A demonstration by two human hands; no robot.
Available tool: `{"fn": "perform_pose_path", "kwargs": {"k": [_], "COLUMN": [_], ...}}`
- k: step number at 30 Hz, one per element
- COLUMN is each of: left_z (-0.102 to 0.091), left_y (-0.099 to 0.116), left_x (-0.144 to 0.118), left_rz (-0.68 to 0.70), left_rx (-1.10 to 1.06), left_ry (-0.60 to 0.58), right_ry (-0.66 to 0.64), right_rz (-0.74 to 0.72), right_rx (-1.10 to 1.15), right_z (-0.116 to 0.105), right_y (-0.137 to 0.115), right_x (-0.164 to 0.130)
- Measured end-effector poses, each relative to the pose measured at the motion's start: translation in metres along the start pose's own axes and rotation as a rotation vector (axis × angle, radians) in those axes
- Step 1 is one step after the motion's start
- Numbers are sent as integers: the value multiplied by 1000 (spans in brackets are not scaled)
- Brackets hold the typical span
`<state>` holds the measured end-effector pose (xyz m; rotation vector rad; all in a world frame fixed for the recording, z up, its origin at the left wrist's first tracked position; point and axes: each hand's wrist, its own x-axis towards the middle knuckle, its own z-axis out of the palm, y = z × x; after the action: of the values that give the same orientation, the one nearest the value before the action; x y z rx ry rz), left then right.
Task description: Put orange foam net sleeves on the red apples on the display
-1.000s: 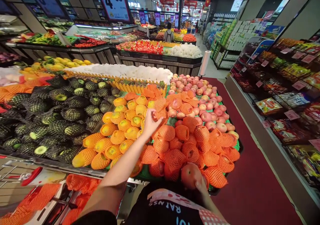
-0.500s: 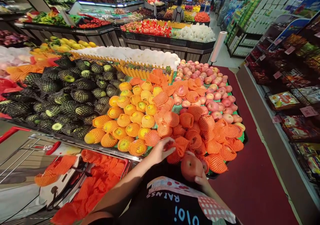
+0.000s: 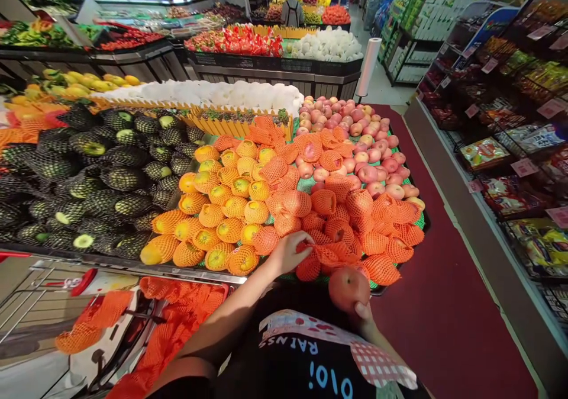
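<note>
My right hand (image 3: 365, 317) is wrapped round a large pinkish apple (image 3: 348, 289), held bare in front of my chest with the thumb at its side. My left hand (image 3: 291, 253) is closed at the fingertips on an orange foam net sleeve (image 3: 333, 256), which stretches out flattened toward the apple. Under and beyond the hands lie several net-wrapped apples (image 3: 373, 240) on the near right of the display. Oranges in orange nets (image 3: 222, 221) sit just left of my left hand.
Bare apples (image 3: 373, 162) fill the back right of the stand. Dark netted melons (image 3: 106, 174) lie at the left. A shopping cart with loose orange nets (image 3: 177, 310) stands below. A plastic bag roll (image 3: 369, 67) rises behind; snack shelves (image 3: 510, 150) line the right.
The apple has moved slightly right and down, apart from the foam net. The net now stretches out flatter from my left hand. The view has shifted to the right.
</note>
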<state>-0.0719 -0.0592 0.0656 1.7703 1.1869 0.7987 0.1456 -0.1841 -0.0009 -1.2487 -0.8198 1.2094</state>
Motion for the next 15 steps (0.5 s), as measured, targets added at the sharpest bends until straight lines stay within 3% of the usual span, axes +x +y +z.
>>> {"fn": "perform_pose_path", "kwargs": {"k": [3, 6, 8, 12, 15], "left_z": [1, 11, 20, 32, 27], "left_y": [5, 12, 17, 24, 27], "left_x": [-11, -25, -31, -33, -25], "left_rz": [-97, -190, -216, -256, -174], "left_rx": [-100, -269, -325, -366, -339], "left_ry": [-17, -340, -482, -409, -368], "right_ry": [-45, -38, -59, -125, -76], "right_rz": [-124, -308, -393, -436, -386], "right_rx": [-284, -599, -672, -708, -638], "right_z": [0, 4, 9, 15, 14], "right_y": [-4, -14, -19, -24, -27], "right_x": [10, 16, 17, 16, 16]}}
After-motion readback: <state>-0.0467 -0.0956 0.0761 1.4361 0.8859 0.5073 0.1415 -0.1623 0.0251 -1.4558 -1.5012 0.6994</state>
